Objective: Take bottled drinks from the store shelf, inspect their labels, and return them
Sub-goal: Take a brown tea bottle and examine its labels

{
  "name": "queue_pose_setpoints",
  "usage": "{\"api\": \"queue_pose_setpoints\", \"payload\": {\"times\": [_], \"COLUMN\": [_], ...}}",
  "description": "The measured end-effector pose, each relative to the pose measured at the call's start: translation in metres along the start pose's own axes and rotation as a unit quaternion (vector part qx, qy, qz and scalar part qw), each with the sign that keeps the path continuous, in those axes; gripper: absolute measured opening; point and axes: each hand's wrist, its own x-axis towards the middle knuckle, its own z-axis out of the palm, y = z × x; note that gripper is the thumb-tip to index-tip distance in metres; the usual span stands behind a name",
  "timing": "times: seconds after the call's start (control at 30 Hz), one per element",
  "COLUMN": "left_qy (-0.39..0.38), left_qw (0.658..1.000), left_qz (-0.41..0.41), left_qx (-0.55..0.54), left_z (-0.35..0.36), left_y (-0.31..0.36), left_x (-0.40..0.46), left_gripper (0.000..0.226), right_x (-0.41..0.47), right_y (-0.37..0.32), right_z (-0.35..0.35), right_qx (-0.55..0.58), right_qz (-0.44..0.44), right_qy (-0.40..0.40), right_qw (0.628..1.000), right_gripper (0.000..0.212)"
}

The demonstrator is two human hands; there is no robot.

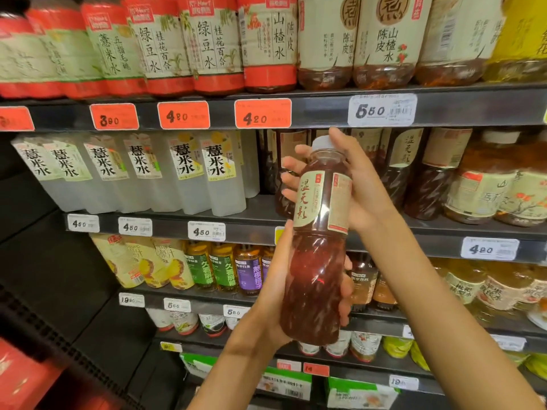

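Note:
A tall clear bottle of dark red drink (318,255) with a white cap and a beige label with red characters is held upright in front of the shelves, tilted slightly. My left hand (273,294) grips its lower body from the left, with fingertips showing on the right side. My right hand (359,184) wraps the upper part at the label from the right, with fingers behind the neck and the thumb near the cap. The label faces me. More bottles of the same drink (399,170) stand on the second shelf just behind.
The store shelf (325,110) carries rows of bottles on several levels, with price tags on its rails. White square bottles (219,176) stand at the left of the second level, red-labelled ones (207,45) on top. A dark side panel lies to the left and a red carton (20,377) at the bottom left.

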Motion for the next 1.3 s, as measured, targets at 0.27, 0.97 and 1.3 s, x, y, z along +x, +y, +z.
{"api": "queue_pose_setpoints", "payload": {"times": [0.27,0.97,1.3], "left_qy": [0.101,0.143,-0.121], "left_qw": [0.987,0.966,0.991], "left_qz": [0.045,0.044,-0.011], "left_qx": [0.114,0.212,-0.059], "left_z": [-0.023,-0.038,-0.018], "left_y": [0.003,0.021,0.012], "left_x": [-0.005,-0.025,-0.028], "left_gripper": [0.08,0.077,0.071], "right_x": [-0.002,0.006,0.001], "right_y": [0.003,0.023,0.02], "right_z": [0.011,0.027,0.046], "right_qx": [-0.127,-0.225,-0.05], "right_qz": [-0.102,-0.145,-0.011], "right_qy": [0.088,0.189,-0.01], "right_qw": [0.983,0.945,0.999], "right_gripper": [0.025,0.012,0.039]}}
